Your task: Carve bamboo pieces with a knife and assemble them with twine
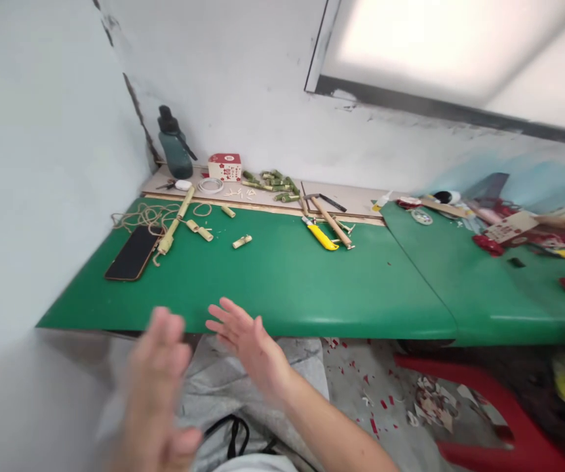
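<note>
My left hand (157, 387) is raised in front of the table's near edge, smeared by motion, with its fingers stretched and thumb apart. My right hand (250, 344) is beside it, fingers spread, holding nothing. Both hover over my lap, apart from the things on the green table mat (263, 288). Beyond them lie a dark phone (134, 254), a bamboo stick with cord (177, 219), a loose tangle of string (147, 215) and short bamboo pieces (242, 241). A yellow utility knife (322, 237) rests beside a hammer (330, 219).
Against the wall stand a water bottle (177, 147) and a red-and-white box (224, 169); green bamboo pieces (277, 180) are piled nearby. At right another person's hand (552, 223) touches a printed box (511, 228). A red stool (508, 406) stands below, with scraps on the floor.
</note>
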A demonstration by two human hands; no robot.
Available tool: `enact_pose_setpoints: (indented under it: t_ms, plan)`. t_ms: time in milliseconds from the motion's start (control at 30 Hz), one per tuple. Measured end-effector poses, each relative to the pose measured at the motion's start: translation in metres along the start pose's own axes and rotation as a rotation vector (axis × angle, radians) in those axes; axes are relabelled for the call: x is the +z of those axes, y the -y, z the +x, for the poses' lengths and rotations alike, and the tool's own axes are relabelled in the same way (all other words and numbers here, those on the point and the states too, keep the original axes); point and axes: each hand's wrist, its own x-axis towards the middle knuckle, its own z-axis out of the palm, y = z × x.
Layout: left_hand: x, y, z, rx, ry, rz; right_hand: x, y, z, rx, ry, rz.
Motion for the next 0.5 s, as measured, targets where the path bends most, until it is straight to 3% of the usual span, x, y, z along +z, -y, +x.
enact_pose_setpoints:
  t_ms: [100,167,200,300,367,433,500]
  plan:
    - [0.078,-0.009,0.019,0.403,0.048,-0.012,0.01,0.042,0.002,-0.153,-0.071,0.013]
    - [0.11,-0.012,0.022,0.453,0.095,-0.033,0.007,0.076,0.002,-0.374,-0.281,-0.151]
    - [0.118,-0.012,0.021,0.477,0.203,-0.015,0.001,0.092,0.002,-0.482,-0.382,-0.205]
    - [0.12,-0.004,0.013,0.557,0.427,0.048,-0.039,0.132,0.014,-0.786,-0.597,-0.271]
    - [0.111,0.005,0.015,0.534,0.396,0.097,-0.077,0.147,0.033,-0.869,-0.695,-0.355]
    - [0.1,0.016,0.03,0.48,0.325,0.143,-0.122,0.155,0.058,-0.755,-0.717,-0.491]
    - [0.09,0.03,0.061,0.423,0.25,0.182,-0.166,0.157,0.086,-0.469,-0.631,-0.591]
